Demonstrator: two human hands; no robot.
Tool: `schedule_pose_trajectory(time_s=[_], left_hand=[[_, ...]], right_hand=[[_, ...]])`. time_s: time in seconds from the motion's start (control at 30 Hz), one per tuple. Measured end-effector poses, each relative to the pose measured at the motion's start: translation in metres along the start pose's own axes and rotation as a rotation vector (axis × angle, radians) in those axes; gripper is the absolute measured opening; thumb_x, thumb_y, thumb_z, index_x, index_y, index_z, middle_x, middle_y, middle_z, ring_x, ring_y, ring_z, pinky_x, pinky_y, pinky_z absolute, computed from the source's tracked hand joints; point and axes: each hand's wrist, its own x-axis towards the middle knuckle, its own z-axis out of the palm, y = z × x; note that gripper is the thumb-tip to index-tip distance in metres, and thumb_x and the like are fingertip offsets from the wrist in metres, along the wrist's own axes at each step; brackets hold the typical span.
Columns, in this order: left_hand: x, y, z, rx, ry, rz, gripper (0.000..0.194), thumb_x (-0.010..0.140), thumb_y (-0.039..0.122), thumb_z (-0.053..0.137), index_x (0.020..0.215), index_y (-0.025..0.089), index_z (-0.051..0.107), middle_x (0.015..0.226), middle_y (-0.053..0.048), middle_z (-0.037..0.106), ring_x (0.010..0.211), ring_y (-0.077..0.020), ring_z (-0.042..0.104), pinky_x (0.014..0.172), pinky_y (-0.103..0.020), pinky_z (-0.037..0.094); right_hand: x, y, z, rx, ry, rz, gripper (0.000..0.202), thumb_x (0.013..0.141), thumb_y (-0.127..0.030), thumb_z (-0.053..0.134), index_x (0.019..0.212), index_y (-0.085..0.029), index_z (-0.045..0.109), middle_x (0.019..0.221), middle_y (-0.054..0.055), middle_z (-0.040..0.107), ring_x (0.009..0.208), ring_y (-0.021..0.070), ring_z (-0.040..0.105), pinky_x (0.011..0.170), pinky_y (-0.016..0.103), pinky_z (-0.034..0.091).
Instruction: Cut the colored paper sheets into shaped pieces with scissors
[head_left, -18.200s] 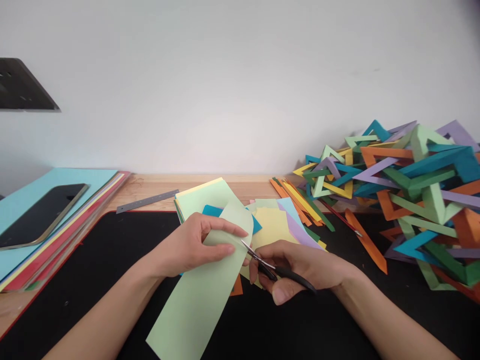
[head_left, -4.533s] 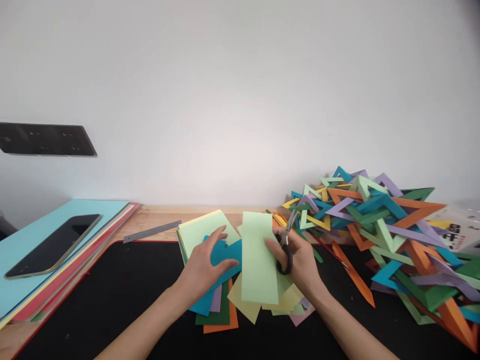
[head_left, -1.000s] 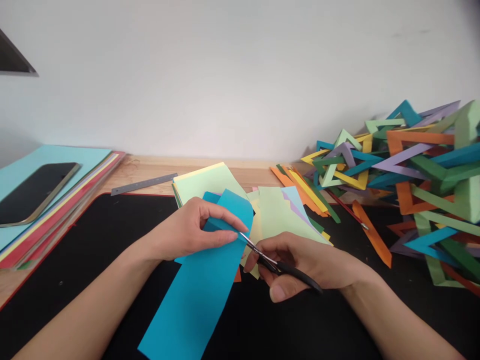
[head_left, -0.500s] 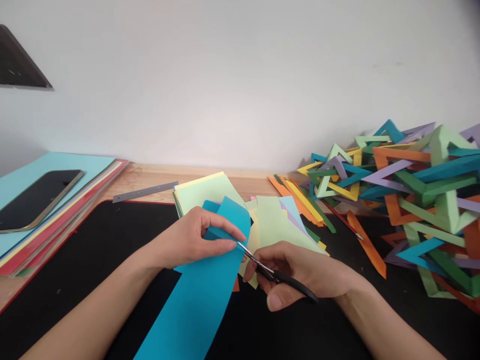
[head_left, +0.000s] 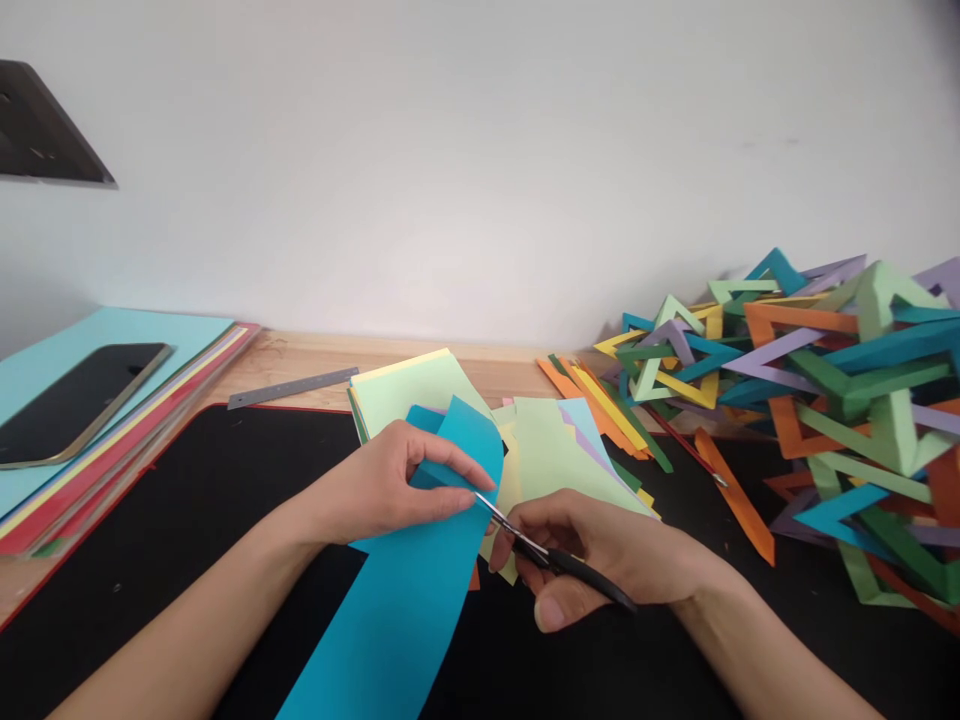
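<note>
A long strip of blue paper (head_left: 409,610) curls over at its far end and runs down toward the bottom edge of the view. My left hand (head_left: 390,480) pinches the folded part between thumb and fingers. Black-handled scissors (head_left: 559,562) are in my right hand (head_left: 592,560), pointing up and left. Their blade tips reach the paper's right edge beside my left fingertips; I cannot tell how deep they sit in it. Behind the strip lie a stack of light green and other coloured sheets (head_left: 416,385) and a looser pile of pale green paper (head_left: 547,440).
Interlocked folded-paper frames (head_left: 832,400) heap up at the right. Orange and yellow strips (head_left: 600,400) and a red pencil-like stick (head_left: 686,440) lie beside them. At left, a phone (head_left: 79,395) rests on coloured sheets (head_left: 202,345). A metal ruler (head_left: 292,387) lies behind the black mat (head_left: 285,450).
The whole view has shifted slightly, with everything a little lower in the picture. My hands, the scissors and the blue paper keep nearly the same positions relative to each other.
</note>
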Motion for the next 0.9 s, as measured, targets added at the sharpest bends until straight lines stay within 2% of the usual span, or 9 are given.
schedule_pose_trajectory(time_s=[0.23,0.33,0.53,0.73,0.9], left_hand=[[-0.0011,-0.0003,-0.0019,0.005,-0.031,0.011,0.022,0.076,0.031,0.065,0.095,0.024,0.074,0.068,0.000,0.064,0.051,-0.0079,0.040,0.045,-0.019,0.029],[-0.0018,-0.0002,-0.0023,-0.006,-0.039,-0.001,0.022,0.075,0.030,0.066,0.095,0.024,0.074,0.065,0.001,0.061,0.052,-0.0084,0.041,0.046,-0.019,0.030],[-0.0025,0.0013,-0.0025,-0.014,-0.053,-0.004,0.022,0.075,0.028,0.067,0.095,0.024,0.073,0.050,0.007,0.041,0.042,-0.0053,0.023,0.039,-0.020,0.017],[-0.0036,0.0011,-0.0037,0.002,-0.079,-0.001,0.023,0.075,0.028,0.067,0.097,0.024,0.072,0.052,0.007,0.042,0.043,-0.0052,0.024,0.039,-0.019,0.017],[-0.0015,0.0013,-0.0044,0.015,-0.076,0.002,0.022,0.075,0.027,0.068,0.097,0.025,0.072,0.055,0.007,0.047,0.044,-0.0047,0.027,0.039,-0.018,0.019]], right_hand=[[-0.0005,0.0015,0.0002,0.021,-0.006,-0.001,0.038,0.068,-0.035,0.077,0.098,-0.015,0.064,0.068,-0.003,0.049,0.061,0.0093,0.043,0.055,0.021,0.031],[-0.0003,0.0022,-0.0003,0.035,-0.014,-0.008,0.036,0.069,-0.033,0.078,0.098,-0.015,0.065,0.069,-0.003,0.049,0.062,0.0090,0.043,0.055,0.021,0.031],[0.0005,0.0023,-0.0002,0.054,0.001,0.005,0.036,0.067,-0.034,0.079,0.093,-0.014,0.065,0.066,-0.004,0.048,0.060,0.0082,0.041,0.055,0.021,0.030],[0.0021,0.0047,-0.0001,0.060,0.002,0.010,0.038,0.064,-0.034,0.081,0.091,-0.014,0.064,0.067,-0.004,0.050,0.061,0.0082,0.043,0.056,0.020,0.032],[0.0021,0.0063,-0.0013,0.068,-0.006,0.000,0.034,0.066,-0.032,0.080,0.090,-0.013,0.064,0.067,-0.003,0.051,0.060,0.0075,0.042,0.056,0.019,0.033]])
